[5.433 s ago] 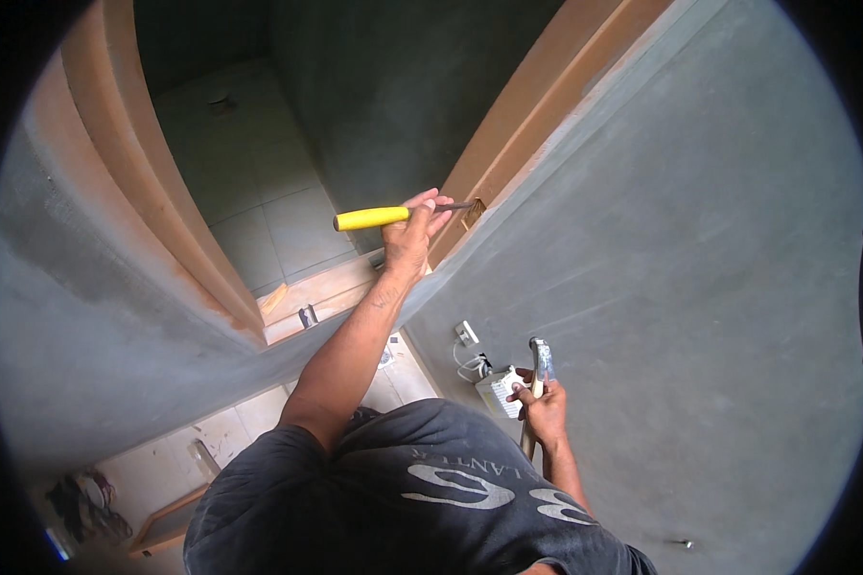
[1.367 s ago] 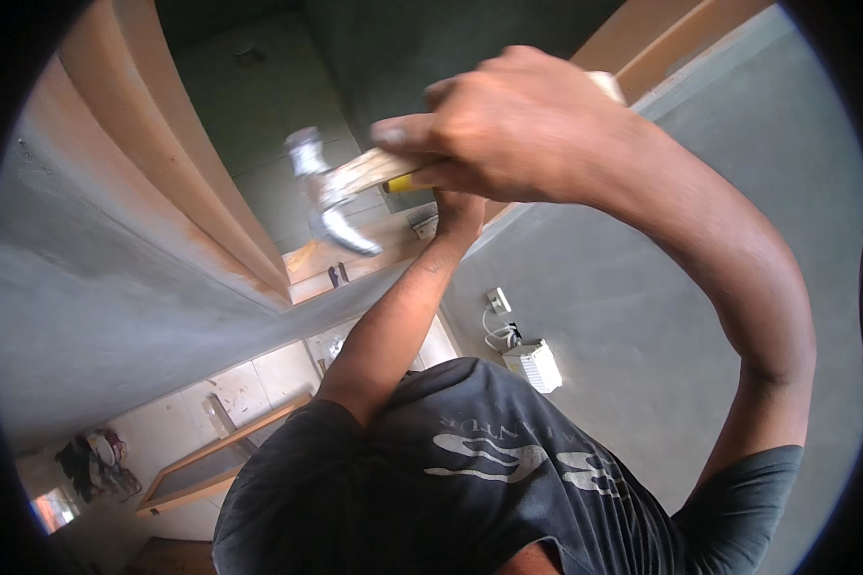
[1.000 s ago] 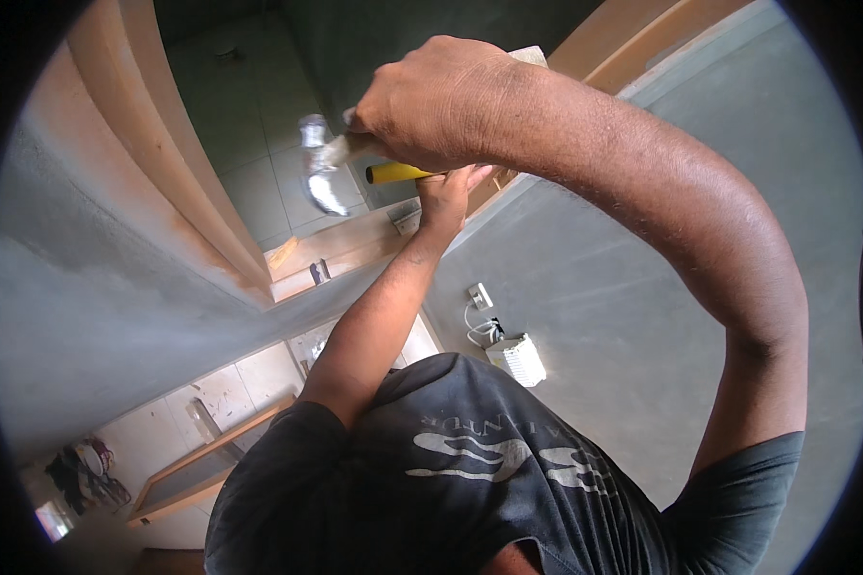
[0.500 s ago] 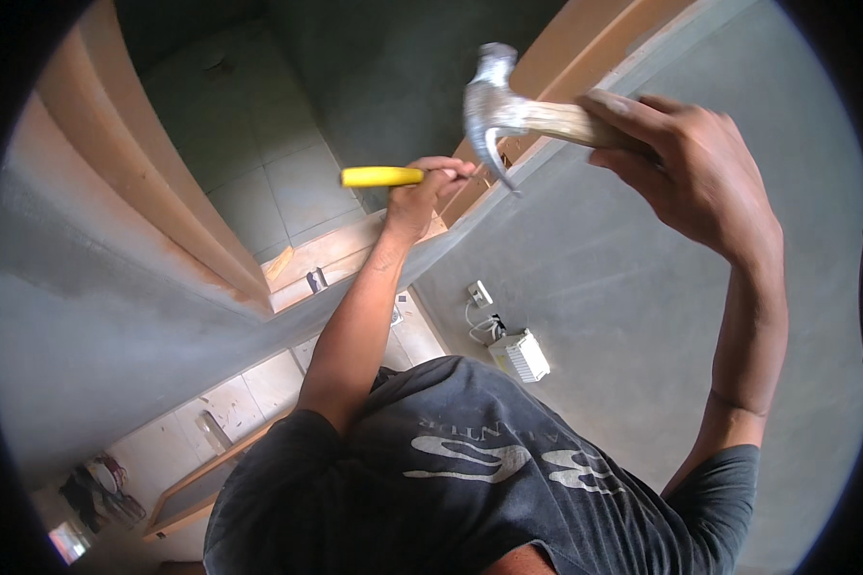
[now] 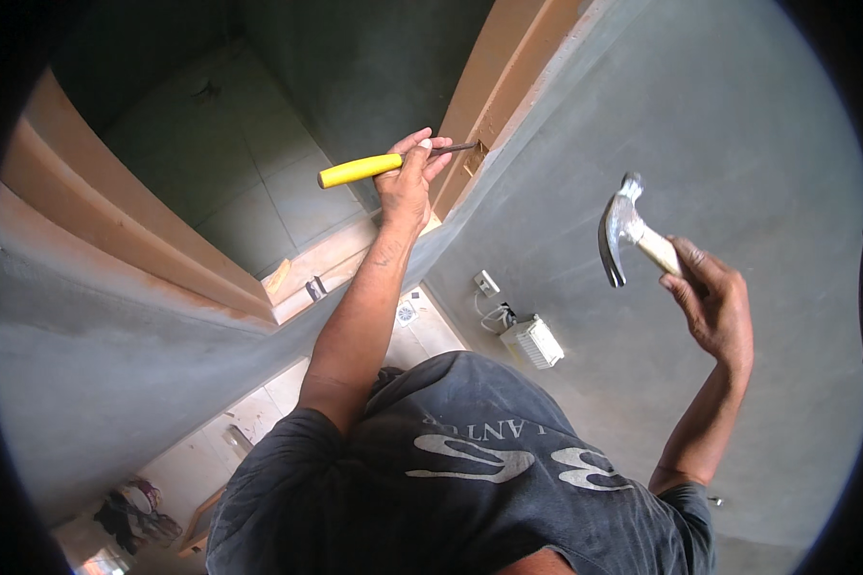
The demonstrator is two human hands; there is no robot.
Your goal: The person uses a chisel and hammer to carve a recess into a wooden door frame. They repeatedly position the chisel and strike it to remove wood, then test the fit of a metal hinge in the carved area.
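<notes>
In my left hand (image 5: pixel 409 182) is a chisel (image 5: pixel 360 172) with a yellow handle, its dark metal blade held between thumb and fingers. The blade's tip meets a rough cut recess (image 5: pixel 477 158) in the wooden door frame (image 5: pixel 508 88). My right hand (image 5: pixel 714 297) is wrapped round the pale wooden handle of a claw hammer (image 5: pixel 633 225). The hammer is off to the right in front of the grey wall, well apart from the chisel, with its claw pointing down.
A grey wall (image 5: pixel 767 172) stands on the right, bearing a socket (image 5: pixel 487 283) and a white box (image 5: pixel 533 342) with wires. Left is the other frame post (image 5: pixel 144 230). Wood chips (image 5: pixel 277 276) lie on the sill. A drain (image 5: pixel 406 312) and clutter (image 5: pixel 134 517) show on the tiled floor.
My right hand has swung the hammer down and to the right, away from the chisel. My left hand has shifted slightly left in view, and the chisel tip now shows at the recess.
</notes>
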